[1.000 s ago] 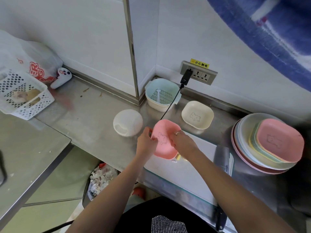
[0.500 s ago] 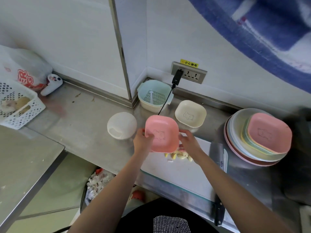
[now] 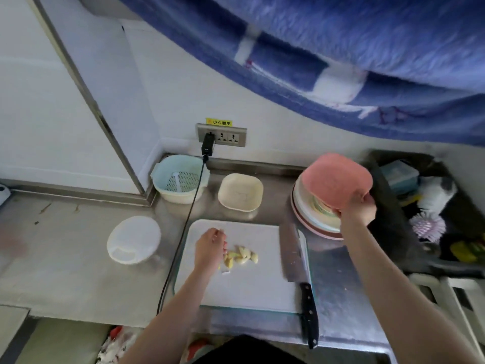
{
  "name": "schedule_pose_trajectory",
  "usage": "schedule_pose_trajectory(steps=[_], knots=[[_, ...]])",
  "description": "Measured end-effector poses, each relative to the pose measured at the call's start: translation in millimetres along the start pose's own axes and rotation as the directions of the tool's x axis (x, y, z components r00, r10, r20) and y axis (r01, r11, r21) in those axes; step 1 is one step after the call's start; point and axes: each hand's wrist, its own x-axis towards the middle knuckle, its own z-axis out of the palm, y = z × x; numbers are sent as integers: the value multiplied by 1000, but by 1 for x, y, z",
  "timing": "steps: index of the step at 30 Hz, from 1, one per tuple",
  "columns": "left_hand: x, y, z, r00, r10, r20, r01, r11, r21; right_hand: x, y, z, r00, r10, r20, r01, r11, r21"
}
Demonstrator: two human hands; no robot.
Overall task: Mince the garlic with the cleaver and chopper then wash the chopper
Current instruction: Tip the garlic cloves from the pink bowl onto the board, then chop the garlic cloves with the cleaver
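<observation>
My right hand (image 3: 358, 207) has its fingers curled round the edge of the pink dish (image 3: 336, 179), tilted above the stack of plates (image 3: 315, 219) at the right of the worktop (image 3: 65, 245). If I let it go crooked it may slide off the stack or rock the plates under it, so it wants setting down flat. My left hand (image 3: 210, 249) lies on the cutting board (image 3: 249, 285) with fingers loosely bent and holding nothing, its fingertips touching the pile of peeled garlic cloves (image 3: 242, 256). The cloves are loose and rounded; a careless sweep could roll some off the board.

The cleaver (image 3: 291, 253) lies along the board's right edge, its black handle jutting past the front of the worktop towards me, where my forearm could knock it down. The chopper (image 3: 133, 239), a white lidded bowl, sits left of the board, untouched. A black cable (image 3: 183, 232) runs from the wall socket (image 3: 221, 134) down between chopper and board, so reaching across for the chopper could snag it. Behind stand a cream dish (image 3: 240, 191) and a pale blue strainer basket (image 3: 179, 178); brushes lie in the sink (image 3: 388, 206) at far right
</observation>
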Motion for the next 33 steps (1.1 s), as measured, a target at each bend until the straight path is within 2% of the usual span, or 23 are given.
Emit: schedule_pose_trajectory(steps=[5,6,7,9,11,13,15,17,18,21,23,25,26,27,28,30,31,32,33], knots=[[-5,-8,3,995,92,-30,-89,990,109,46,-24,-21,987,98,131,-48,939,-340],[-5,-10,-1,992,114,-46,-106,985,137,50,-21,-21,983,121,137,-53,905,-422],[-3,-14,-4,990,132,-58,-120,977,176,50,-20,-20,987,136,82,-88,896,-435],[0,-21,-11,988,143,-66,-123,963,239,51,-16,-14,999,-40,-17,22,795,-606],[0,-25,-14,985,155,-76,-127,948,292,47,-9,-10,987,-162,15,126,701,-702],[-3,-25,-15,979,187,-76,-148,919,365,41,-1,-11,978,-190,88,186,591,-785],[-4,-26,-14,981,184,-59,-145,903,405,37,7,-11,970,-173,170,235,492,-838],[-3,-28,-10,985,168,-44,-134,894,429,36,14,-14,961,-156,229,269,336,-903],[-2,-29,-8,985,166,-43,-132,892,432,36,18,-15,946,-163,279,312,246,-917],[3,-29,0,986,164,-23,-139,893,427,44,32,-16,871,-151,468,482,84,-872],[4,-30,4,989,148,-2,-130,877,462,46,34,-16,838,-81,540,545,45,-837],[5,-31,6,989,141,34,-138,843,520,47,32,-14,812,-132,568,578,52,-814],[5,-33,7,987,145,66,-157,818,554,45,31,-12,792,-202,576,597,66,-799],[5,-35,7,983,150,105,-183,788,588,39,30,-12,758,-307,575,621,72,-780],[6,-37,6,977,155,144,-212,756,619,27,31,-12,694,-433,575,664,78,-744],[7,-42,4,967,156,202,-253,710,658,-10,41,-12,476,-607,637,818,40,-574],[7,-45,3,963,153,223,-266,693,670,-29,54,-13,368,-600,710,889,5,-457],[8,-47,2,957,156,244,-284,676,680,-49,68,-13,303,-488,819,939,4,-345],[9,-48,2,950,162,266,-305,660,686,-68,84,-11,284,-300,911,958,43,-284]])
